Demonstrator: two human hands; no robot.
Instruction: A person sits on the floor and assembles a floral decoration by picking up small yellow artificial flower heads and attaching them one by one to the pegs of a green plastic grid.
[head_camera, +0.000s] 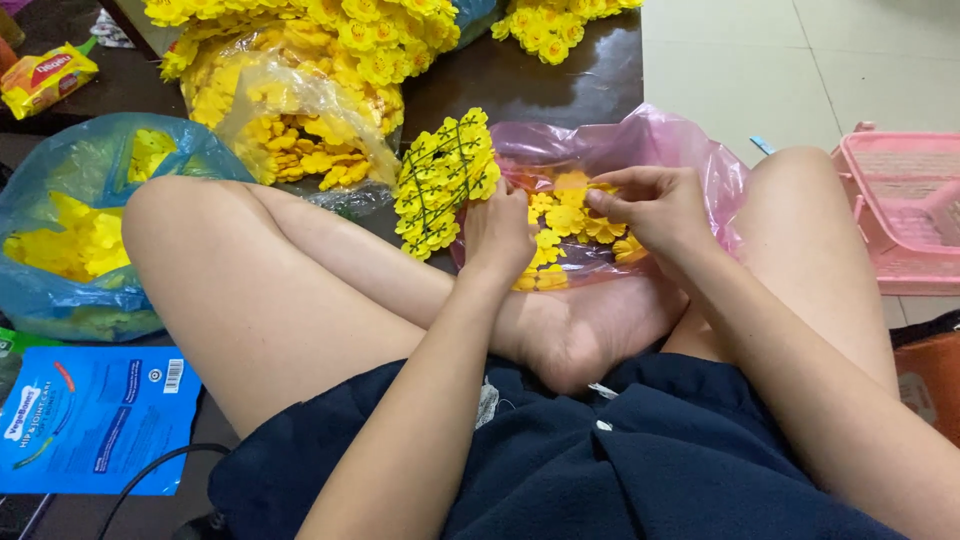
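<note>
The left hand (497, 232) is closed around the edge of a flat green plastic grid panel covered with little bumpy yellow fake flowers (443, 180), which stands tilted up just above that hand. Right beside it, the right hand (655, 205) pinches one small soft yellow flower (603, 190) between its fingertips, over a crinkly see-through pink plastic bag (655, 140) full of loose yellow petals (560, 235) that lies under both hands. Farther left of the left hand sit a shiny clear bag of yellow flowers (290, 130) and a thin blue plastic bag (60, 290), and far to the right of the right hand is a hard pink plastic basket (900, 210).
</note>
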